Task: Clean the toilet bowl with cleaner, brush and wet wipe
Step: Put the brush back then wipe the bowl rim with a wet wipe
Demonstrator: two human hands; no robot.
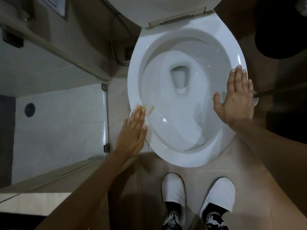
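The white toilet bowl [179, 161] fills the middle of the view, its seat and lid [157, 7] raised at the back. My left hand [134, 130] lies flat on the left rim and presses a white wet wipe [137, 103] against it. A yellowish smear [149, 109] marks the rim just right of my fingertips. My right hand [237, 97] rests flat on the right rim with its fingers spread. A small white edge shows past its outer side; I cannot tell what it is. No cleaner bottle is in view.
A glass shower door [106, 117] stands close on the left, with a metal hose [116, 47] behind it. A black round bin [280, 30] sits at the back right. A dark rod [282, 90] runs off to the right. My white slippers [173, 188] stand before the bowl.
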